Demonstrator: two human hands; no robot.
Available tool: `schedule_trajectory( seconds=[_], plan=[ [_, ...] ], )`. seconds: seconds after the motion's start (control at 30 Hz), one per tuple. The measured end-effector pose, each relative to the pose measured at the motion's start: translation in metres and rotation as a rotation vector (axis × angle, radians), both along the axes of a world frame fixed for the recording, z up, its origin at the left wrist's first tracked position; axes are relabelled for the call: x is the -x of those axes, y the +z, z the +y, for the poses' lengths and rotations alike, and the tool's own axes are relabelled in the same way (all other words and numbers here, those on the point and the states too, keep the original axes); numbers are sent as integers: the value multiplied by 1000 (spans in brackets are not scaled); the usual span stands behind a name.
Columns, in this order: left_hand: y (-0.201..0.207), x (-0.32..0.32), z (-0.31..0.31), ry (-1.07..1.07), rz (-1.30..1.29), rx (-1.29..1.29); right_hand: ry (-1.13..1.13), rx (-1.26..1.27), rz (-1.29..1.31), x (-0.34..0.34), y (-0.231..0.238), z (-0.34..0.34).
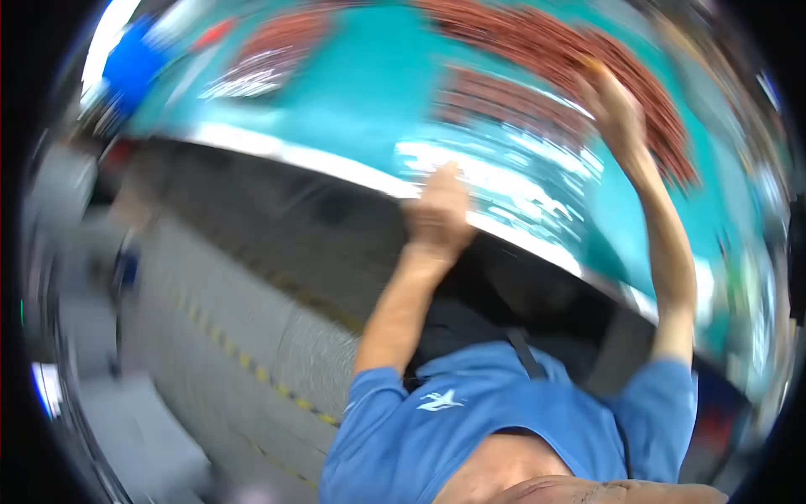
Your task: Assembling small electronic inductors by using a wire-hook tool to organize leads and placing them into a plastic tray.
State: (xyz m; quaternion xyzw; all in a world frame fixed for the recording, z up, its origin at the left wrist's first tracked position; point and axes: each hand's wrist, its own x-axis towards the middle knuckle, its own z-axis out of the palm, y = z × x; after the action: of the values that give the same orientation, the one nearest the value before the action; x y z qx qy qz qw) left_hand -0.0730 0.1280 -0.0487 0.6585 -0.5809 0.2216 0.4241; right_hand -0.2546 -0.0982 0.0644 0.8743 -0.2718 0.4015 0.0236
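Note:
My left hand (441,210) is at the near edge of the teal-topped table (365,92), beside the shiny, whitish ends of a bundle of reddish-brown strands (504,105). Motion smears its fingers, so their grip cannot be read. Farther right, my right hand (617,113) reaches over the table next to a longer heap of reddish-brown, wire-like strands (659,126). A small orange-yellow spot (593,65) shows at its fingertips; blur hides what it is and whether the fingers close on it.
Another reddish-brown bundle (281,50) with shiny ends lies at the table's far left. A pale rim (327,164) runs along the table's near edge. A blue object (134,67) stands beyond the left end. Grey boxes (138,437) are at lower left, by a yellow-dashed floor line (243,361).

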Motion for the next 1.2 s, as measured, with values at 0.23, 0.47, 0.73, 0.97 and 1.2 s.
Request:
schedule_trajectory(
  seconds=[0.23, 0.47, 0.73, 0.97, 1.2],
  plan=[
    [11, 13, -19, -57, 103, 71, -303, -250, 126, 143, -36, -25],
    [7, 13, -7, -69, 90, 46, -246, -6, 374, 120, -77, -7],
    [34, 20, 4, -198, 174, -1, -150, -518, -242, 150, -72, 2],
    [60, 122, -30, -1020, 1323, -300, 149, -1060, -744, 130, -32, 95],
    [55, 146, -22, -1207, 1613, -591, 28, -471, -351, 123, -28, 162]
  ],
)
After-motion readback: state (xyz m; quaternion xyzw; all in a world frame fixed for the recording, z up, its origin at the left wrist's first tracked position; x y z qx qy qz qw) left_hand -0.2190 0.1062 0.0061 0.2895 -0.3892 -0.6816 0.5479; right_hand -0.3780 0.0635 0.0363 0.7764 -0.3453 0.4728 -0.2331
